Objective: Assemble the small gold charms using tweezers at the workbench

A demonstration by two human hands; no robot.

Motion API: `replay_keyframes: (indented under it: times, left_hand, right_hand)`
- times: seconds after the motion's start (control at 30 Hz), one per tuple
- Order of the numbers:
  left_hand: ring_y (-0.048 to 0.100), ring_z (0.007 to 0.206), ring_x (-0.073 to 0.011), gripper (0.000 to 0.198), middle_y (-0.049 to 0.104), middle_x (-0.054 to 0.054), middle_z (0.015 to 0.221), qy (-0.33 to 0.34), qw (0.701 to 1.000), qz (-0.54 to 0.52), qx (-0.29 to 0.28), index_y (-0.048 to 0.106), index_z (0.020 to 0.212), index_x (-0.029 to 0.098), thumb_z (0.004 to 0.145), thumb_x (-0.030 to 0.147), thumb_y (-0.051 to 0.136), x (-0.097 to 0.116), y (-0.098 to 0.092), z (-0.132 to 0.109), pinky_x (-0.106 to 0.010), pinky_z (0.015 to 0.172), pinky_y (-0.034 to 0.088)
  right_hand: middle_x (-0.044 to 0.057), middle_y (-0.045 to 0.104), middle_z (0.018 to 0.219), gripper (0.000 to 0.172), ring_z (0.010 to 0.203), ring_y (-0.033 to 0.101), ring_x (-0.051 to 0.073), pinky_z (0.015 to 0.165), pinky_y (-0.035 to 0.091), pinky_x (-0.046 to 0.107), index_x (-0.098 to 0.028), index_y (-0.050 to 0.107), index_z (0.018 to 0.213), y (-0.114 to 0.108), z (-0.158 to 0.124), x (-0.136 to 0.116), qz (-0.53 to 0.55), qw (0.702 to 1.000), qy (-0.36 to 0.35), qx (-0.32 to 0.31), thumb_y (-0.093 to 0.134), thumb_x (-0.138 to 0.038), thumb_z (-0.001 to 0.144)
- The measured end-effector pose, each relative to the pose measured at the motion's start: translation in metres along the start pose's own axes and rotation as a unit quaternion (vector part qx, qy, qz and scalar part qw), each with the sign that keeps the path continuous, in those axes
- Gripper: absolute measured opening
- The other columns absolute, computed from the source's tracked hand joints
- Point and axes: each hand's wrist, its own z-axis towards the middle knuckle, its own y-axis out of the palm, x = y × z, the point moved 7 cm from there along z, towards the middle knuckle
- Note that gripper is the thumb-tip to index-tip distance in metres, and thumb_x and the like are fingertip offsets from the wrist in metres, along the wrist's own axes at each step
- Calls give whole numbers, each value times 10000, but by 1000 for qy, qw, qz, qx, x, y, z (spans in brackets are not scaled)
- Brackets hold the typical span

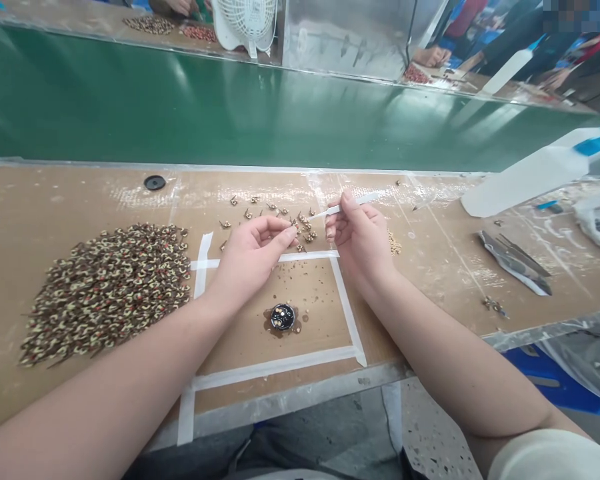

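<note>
My left hand (253, 250) is closed, with thumb and fingers pinching a small brown-and-cream piece (295, 225) over the table. In my right hand (364, 239) is a thin white pointed tool (334, 209), its tip aimed at that piece; I cannot tell whether they touch. Several similar small pieces (248, 213) lie scattered beyond and beside my left hand. A small round dish of dark liquid (283, 317) with pale bits in it sits below and between my hands. Tiny beige grains (394, 243) lie just right of my right hand.
A large heap of brown-and-cream pieces (115, 287) covers the left of the table. At right stand a tilted white bottle (525, 175) and a foil pouch (515, 262). White tape (280, 368) frames the dish. Beyond the green strip (190, 100), other people's hands work near a fan (246, 23).
</note>
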Motion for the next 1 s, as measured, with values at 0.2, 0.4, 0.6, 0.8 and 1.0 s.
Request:
replay_keyframes:
  times: [0.2,0.4,0.6,0.8,1.0]
  left_hand:
    - [649,681,-142,118,807,-59,899,1,1000,6,6,747,975,215,986,326,785,-2,-1,-1,-261,553,488]
    - [681,733,-161,138,807,-58,923,3,1000,2,4,729,992,226,995,354,781,-8,-1,1,-274,582,508]
    - [684,761,-157,119,821,-62,960,-2,1000,-2,6,728,977,219,999,330,764,-5,0,1,-268,602,500]
    - [678,749,-160,145,804,-50,909,-3,1000,-1,6,725,971,222,990,355,777,-4,-1,1,-268,601,498]
    - [675,743,-147,128,809,-46,913,4,1000,-5,2,731,956,213,999,328,769,-3,0,1,-270,641,508]
  right_hand:
    - [-4,721,651,442,507,636,101,493,554,230,-214,756,847,0,2,8,1,1000,25,-4,856,-643,886]
    - [14,770,701,433,559,710,119,546,619,235,-207,766,874,3,0,8,14,999,30,-16,862,-629,889]
    - [27,793,730,429,584,737,123,573,650,234,-197,779,862,4,-1,10,28,999,41,-8,893,-610,859]
    - [33,791,737,453,601,747,132,593,668,251,-197,770,851,5,-1,11,22,999,45,-7,886,-635,856]
    - [36,786,750,467,622,752,135,597,663,255,-200,767,863,6,-2,9,9,999,41,-12,858,-658,881]
